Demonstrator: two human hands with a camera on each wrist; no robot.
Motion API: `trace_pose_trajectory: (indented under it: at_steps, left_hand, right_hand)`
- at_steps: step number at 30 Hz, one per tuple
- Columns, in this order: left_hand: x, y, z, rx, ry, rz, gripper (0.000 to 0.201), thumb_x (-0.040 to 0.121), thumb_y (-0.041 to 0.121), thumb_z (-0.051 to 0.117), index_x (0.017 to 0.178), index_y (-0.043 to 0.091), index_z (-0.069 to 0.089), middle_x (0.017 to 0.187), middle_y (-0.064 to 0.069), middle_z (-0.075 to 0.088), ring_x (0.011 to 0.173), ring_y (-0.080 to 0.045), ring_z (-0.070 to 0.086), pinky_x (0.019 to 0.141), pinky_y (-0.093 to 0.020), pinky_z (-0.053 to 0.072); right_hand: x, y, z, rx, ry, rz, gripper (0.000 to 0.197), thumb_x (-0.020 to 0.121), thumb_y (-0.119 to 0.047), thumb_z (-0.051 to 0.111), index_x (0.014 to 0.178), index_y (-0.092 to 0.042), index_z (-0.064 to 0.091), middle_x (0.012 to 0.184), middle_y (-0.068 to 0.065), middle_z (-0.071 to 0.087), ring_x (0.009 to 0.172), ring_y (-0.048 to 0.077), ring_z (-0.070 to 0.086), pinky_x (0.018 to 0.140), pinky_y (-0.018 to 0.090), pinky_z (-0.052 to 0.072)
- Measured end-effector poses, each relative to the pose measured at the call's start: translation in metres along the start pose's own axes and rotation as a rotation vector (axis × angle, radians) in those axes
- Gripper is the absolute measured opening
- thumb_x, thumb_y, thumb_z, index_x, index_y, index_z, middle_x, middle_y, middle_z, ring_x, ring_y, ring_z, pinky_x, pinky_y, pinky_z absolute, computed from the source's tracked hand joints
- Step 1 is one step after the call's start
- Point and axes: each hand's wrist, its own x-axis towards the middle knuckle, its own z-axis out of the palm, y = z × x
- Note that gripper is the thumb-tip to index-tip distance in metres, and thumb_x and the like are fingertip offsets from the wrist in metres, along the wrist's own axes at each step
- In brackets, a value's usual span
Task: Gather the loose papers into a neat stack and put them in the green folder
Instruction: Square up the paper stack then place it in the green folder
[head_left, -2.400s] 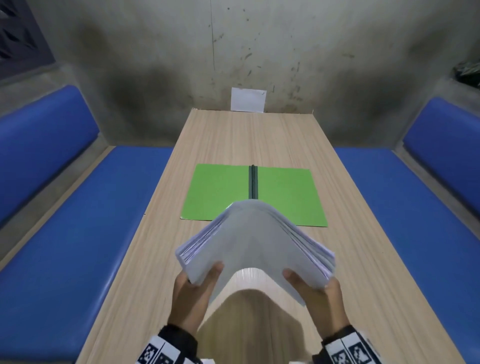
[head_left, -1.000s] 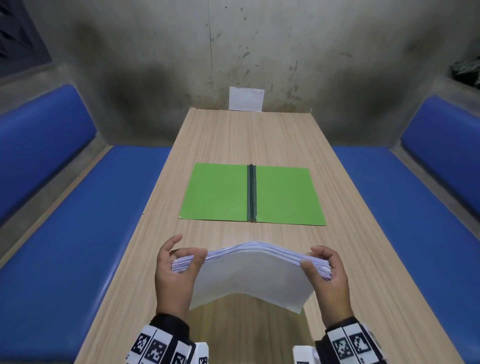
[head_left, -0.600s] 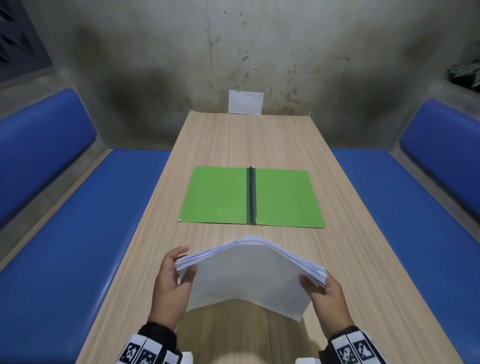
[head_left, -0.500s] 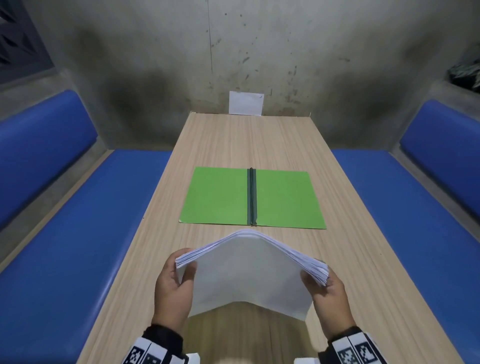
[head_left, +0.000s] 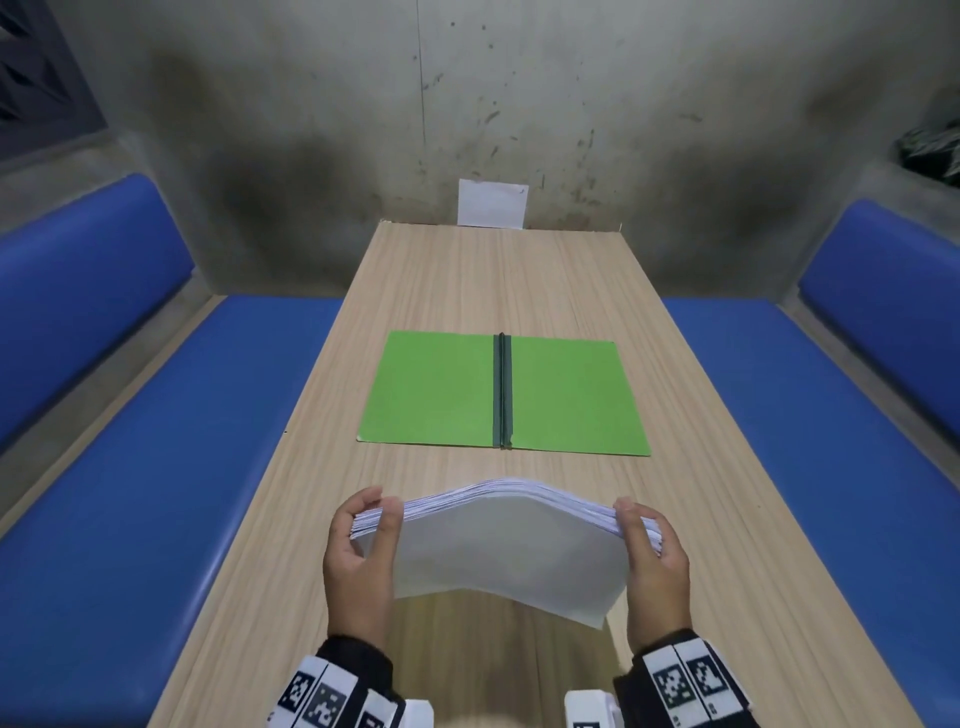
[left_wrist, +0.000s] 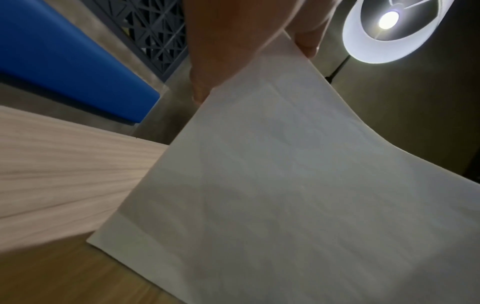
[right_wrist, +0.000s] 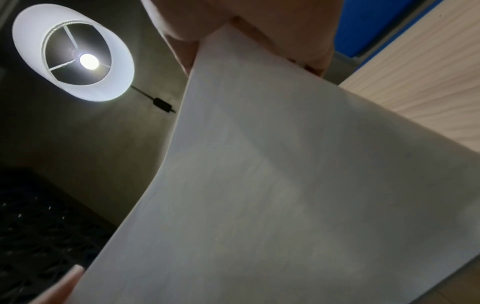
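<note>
A thick stack of white papers (head_left: 506, 551) stands on its long edge on the wooden table (head_left: 493, 280), bowed slightly upward in the middle. My left hand (head_left: 363, 540) grips its left end and my right hand (head_left: 649, 540) grips its right end. The green folder (head_left: 441, 389) lies open and flat just beyond the stack, its dark spine running down the middle. In the left wrist view the stack (left_wrist: 298, 185) fills the frame below my fingers (left_wrist: 306, 39). The right wrist view shows the stack (right_wrist: 298, 195) under my fingers (right_wrist: 311, 51) too.
Blue padded benches (head_left: 156, 467) (head_left: 831, 441) run along both sides of the table. A small white sheet (head_left: 492, 203) leans on the grey wall at the far end. A lit lamp (left_wrist: 389, 26) hangs overhead.
The stack has come down from a raised, strongly arched position to a lower, flatter one on the table. Both hands kept their hold on its ends.
</note>
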Motion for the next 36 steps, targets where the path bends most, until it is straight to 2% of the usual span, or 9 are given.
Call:
trace_pose_trajectory:
  at_steps: [5, 9, 13, 17, 22, 25, 29, 34, 36]
  left_hand:
    - [0.003, 0.003, 0.006, -0.001, 0.027, -0.043, 0.003, 0.081, 0.031, 0.065, 0.082, 0.029, 0.064, 0.106, -0.006, 0.067, 0.107, -0.034, 0.059, 0.095, -0.053, 0.046]
    - [0.003, 0.005, 0.006, 0.052, -0.006, -0.019, 0.031, 0.058, 0.056, 0.069, 0.082, 0.04, 0.056, 0.109, -0.018, 0.061, 0.103, -0.041, 0.056, 0.083, -0.048, 0.047]
    - [0.005, 0.005, 0.001, 0.209, -0.139, 0.028, 0.05, 0.062, 0.026, 0.079, 0.09, 0.048, 0.045, 0.113, -0.006, 0.057, 0.101, -0.033, 0.055, 0.094, -0.047, 0.043]
    - [0.015, 0.002, 0.002, 0.171, -0.107, -0.012, 0.046, 0.081, 0.004, 0.063, 0.077, 0.046, 0.045, 0.098, -0.026, 0.06, 0.078, -0.033, 0.058, 0.071, -0.046, 0.051]
    - [0.013, 0.011, -0.004, 0.107, -0.123, 0.029, 0.05, 0.082, -0.001, 0.061, 0.07, 0.045, 0.046, 0.079, -0.008, 0.053, 0.07, -0.02, 0.052, 0.066, -0.035, 0.048]
    - [0.01, 0.003, -0.012, 0.113, -0.126, 0.023, 0.041, 0.08, -0.005, 0.061, 0.077, 0.034, 0.048, 0.083, 0.0, 0.053, 0.075, -0.014, 0.051, 0.061, -0.019, 0.045]
    - [0.004, -0.014, -0.018, 0.104, -0.146, -0.121, 0.041, 0.08, 0.0, 0.065, 0.073, 0.039, 0.055, 0.087, -0.012, 0.058, 0.075, -0.023, 0.049, 0.068, -0.029, 0.042]
    - [0.008, -0.004, -0.023, 0.155, -0.143, -0.084, 0.033, 0.08, 0.005, 0.067, 0.076, 0.037, 0.057, 0.089, -0.003, 0.057, 0.077, -0.017, 0.05, 0.063, -0.013, 0.044]
    - [0.011, 0.005, -0.023, 0.344, -0.057, -0.018, 0.032, 0.077, 0.01, 0.07, 0.089, 0.035, 0.054, 0.103, 0.0, 0.055, 0.098, -0.021, 0.05, 0.079, -0.017, 0.045]
  right_hand:
    - [0.005, -0.002, 0.004, 0.015, 0.035, 0.002, 0.018, 0.086, -0.025, 0.06, 0.069, -0.023, 0.057, 0.077, 0.002, 0.06, 0.064, 0.018, 0.052, 0.06, 0.03, 0.039]
    - [0.001, 0.001, -0.003, -0.047, -0.106, -0.038, 0.045, 0.051, -0.062, 0.074, 0.08, -0.032, 0.058, 0.083, -0.001, 0.062, 0.07, 0.016, 0.056, 0.062, 0.029, 0.044]
    - [0.004, 0.006, -0.015, -0.232, -0.242, -0.072, 0.036, 0.075, 0.002, 0.066, 0.089, -0.025, 0.048, 0.085, 0.002, 0.057, 0.074, 0.014, 0.056, 0.061, 0.018, 0.046]
    - [0.009, 0.005, -0.016, -0.202, -0.244, -0.063, 0.028, 0.082, 0.015, 0.049, 0.076, -0.012, 0.048, 0.076, 0.006, 0.05, 0.062, 0.007, 0.049, 0.057, 0.021, 0.038]
    - [0.007, -0.004, -0.019, -0.115, -0.246, -0.126, 0.028, 0.081, 0.017, 0.052, 0.074, -0.009, 0.049, 0.075, 0.004, 0.052, 0.057, 0.0, 0.05, 0.052, 0.008, 0.039]
    - [0.007, 0.004, -0.022, -0.154, -0.25, -0.075, 0.026, 0.078, 0.014, 0.056, 0.078, -0.011, 0.05, 0.077, 0.004, 0.053, 0.066, 0.007, 0.052, 0.059, 0.018, 0.041]
    - [0.007, 0.028, -0.028, -0.212, -0.298, 0.066, 0.025, 0.075, -0.003, 0.07, 0.098, -0.008, 0.062, 0.096, 0.006, 0.068, 0.093, 0.026, 0.062, 0.077, 0.032, 0.047]
    - [0.008, 0.013, -0.024, -0.256, -0.312, 0.016, 0.027, 0.083, 0.007, 0.059, 0.092, -0.017, 0.068, 0.081, -0.015, 0.076, 0.075, -0.004, 0.067, 0.063, 0.009, 0.051]
    - [0.007, -0.005, -0.021, -0.3, -0.341, -0.037, 0.029, 0.084, 0.005, 0.059, 0.087, -0.023, 0.066, 0.076, -0.02, 0.074, 0.068, -0.006, 0.067, 0.058, 0.008, 0.05]
